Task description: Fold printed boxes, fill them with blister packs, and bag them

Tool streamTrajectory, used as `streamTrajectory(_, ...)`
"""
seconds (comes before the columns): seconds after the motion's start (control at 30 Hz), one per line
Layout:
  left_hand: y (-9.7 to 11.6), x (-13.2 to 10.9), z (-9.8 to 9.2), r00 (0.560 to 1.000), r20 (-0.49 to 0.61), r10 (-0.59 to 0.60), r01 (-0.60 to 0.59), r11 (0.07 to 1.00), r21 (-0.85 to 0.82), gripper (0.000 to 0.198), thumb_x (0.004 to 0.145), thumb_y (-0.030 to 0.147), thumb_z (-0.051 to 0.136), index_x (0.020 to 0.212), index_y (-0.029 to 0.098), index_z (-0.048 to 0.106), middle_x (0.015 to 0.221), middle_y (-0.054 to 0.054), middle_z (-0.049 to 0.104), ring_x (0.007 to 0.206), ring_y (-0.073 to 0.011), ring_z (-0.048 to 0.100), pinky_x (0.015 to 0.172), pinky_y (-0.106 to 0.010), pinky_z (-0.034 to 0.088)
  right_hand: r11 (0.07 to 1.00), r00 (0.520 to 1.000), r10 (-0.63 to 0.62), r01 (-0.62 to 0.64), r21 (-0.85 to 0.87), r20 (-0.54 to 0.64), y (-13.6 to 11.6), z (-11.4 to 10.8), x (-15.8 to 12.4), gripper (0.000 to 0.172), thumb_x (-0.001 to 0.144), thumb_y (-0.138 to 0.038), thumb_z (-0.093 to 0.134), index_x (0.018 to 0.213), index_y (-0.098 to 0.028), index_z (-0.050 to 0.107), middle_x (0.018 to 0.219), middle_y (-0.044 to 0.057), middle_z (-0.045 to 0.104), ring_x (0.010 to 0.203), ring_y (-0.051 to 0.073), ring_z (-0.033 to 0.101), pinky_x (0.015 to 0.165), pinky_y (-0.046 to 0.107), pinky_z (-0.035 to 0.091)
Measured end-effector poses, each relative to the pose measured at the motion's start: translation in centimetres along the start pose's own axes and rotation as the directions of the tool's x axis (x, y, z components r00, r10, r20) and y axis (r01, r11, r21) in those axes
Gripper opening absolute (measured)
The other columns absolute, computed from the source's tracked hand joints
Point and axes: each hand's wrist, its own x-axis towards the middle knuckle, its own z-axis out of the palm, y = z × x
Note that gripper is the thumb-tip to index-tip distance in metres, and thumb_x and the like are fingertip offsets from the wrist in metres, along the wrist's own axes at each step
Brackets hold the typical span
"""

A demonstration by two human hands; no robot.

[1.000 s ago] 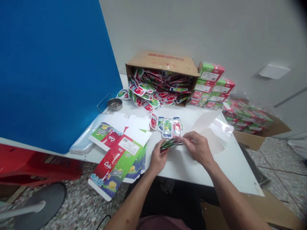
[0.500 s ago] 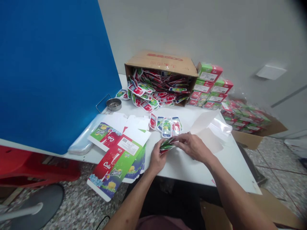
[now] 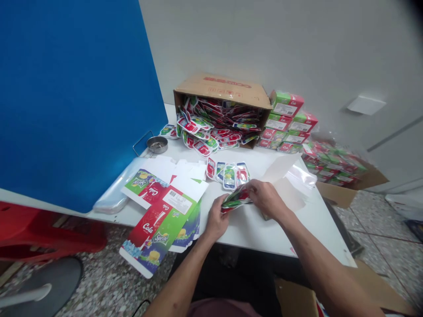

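Note:
A small stack of flat printed packets (image 3: 235, 200), red and green, is held between my two hands above the front of the white table. My left hand (image 3: 218, 220) is closed round its left end. Over the right end, my right hand (image 3: 264, 198) pinches the packets' upper edge, its fingertips partly hidden. Just beyond my hands, several loose packets (image 3: 229, 176) with Cola and Sprite prints lie on the table. Under and beside my right hand is an opened white carton (image 3: 287, 191), with clear plastic at its far side.
Flat unfolded Cola and Sprite cartons (image 3: 161, 220) overhang the table's front left edge. A cardboard box (image 3: 224, 88) spills packets at the back, near a round metal dish (image 3: 157, 144). Packed small boxes (image 3: 286, 110) are stacked right of it. A blue panel (image 3: 76, 97) borders the left.
My right hand has shifted slightly along the stack, and more of the packets' red and green faces now shows between my hands. The left hand keeps its hold.

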Motion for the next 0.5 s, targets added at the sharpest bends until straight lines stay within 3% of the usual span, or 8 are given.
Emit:
streamTrajectory(0.07, -0.2, -0.1, 0.0, 1.000, -0.009, -0.029, 0.028, 0.999, -0.030, 0.038, 0.093, 0.025, 0.061, 0.131, 0.021, 0.058, 0.123, -0.011, 0.067, 0.115, -0.0260, 0.064, 0.101, -0.041, 0.051, 0.999, 0.998, 0.004, -0.001, 0.043, -0.061, 0.0, -0.7, 0.1, 0.031, 0.087, -0.019, 0.055, 0.115, -0.022, 0.067, 0.074, 0.001, 0.071, 0.067, 0.020, 0.063, 0.063, 0.030, 0.044)
streamTrajectory(0.13, -0.3, -0.1, 0.0, 0.999, -0.016, -0.051, 0.050, 0.998, -0.043, 0.035, 0.093, 0.026, 0.061, 0.128, 0.021, 0.060, 0.121, -0.011, 0.068, 0.114, -0.0256, 0.065, 0.100, -0.040, 0.051, 0.992, 0.993, -0.003, 0.018, 0.129, -0.116, 0.0, -1.9, 0.3, 0.036, 0.088, -0.020, 0.054, 0.122, -0.021, 0.064, 0.083, 0.002, 0.073, 0.072, 0.019, 0.065, 0.068, 0.030, 0.048)
streamTrajectory(0.3, -0.2, -0.1, -0.1, 0.998, -0.004, -0.061, 0.061, 0.998, -0.026, 0.029, 0.094, 0.030, 0.062, 0.121, 0.021, 0.064, 0.115, -0.010, 0.069, 0.109, -0.0255, 0.066, 0.099, -0.040, 0.050, 0.933, 0.975, 0.082, -0.003, 0.359, -0.206, 0.6, -4.5, 1.2, 0.019, 0.088, -0.027, 0.056, 0.094, -0.019, 0.072, 0.096, 0.007, 0.074, 0.082, 0.020, 0.067, 0.074, 0.032, 0.053)
streamTrajectory(0.43, -0.2, 0.0, 0.0, 0.997, -0.012, -0.076, 0.076, 0.997, -0.015, 0.026, 0.094, 0.031, 0.062, 0.118, 0.021, 0.065, 0.114, -0.010, 0.070, 0.109, -0.0262, 0.066, 0.098, -0.040, 0.050, 0.857, 0.970, 0.139, -0.017, 0.514, -0.201, 0.5, -5.1, 1.9, 0.020, 0.091, -0.035, 0.056, 0.098, -0.019, 0.065, 0.099, 0.008, 0.073, 0.076, 0.019, 0.067, 0.067, 0.031, 0.053)
streamTrajectory(0.5, -0.2, 0.0, 0.0, 0.996, -0.007, -0.088, 0.088, 0.996, -0.021, 0.025, 0.094, 0.031, 0.062, 0.117, 0.020, 0.065, 0.113, -0.011, 0.070, 0.109, -0.0261, 0.066, 0.098, -0.040, 0.051, 0.880, 0.947, 0.144, 0.010, 0.475, -0.287, -0.2, -5.3, 2.4, 0.019, 0.094, -0.035, 0.051, 0.102, -0.021, 0.062, 0.094, 0.006, 0.073, 0.072, 0.019, 0.065, 0.065, 0.030, 0.052)
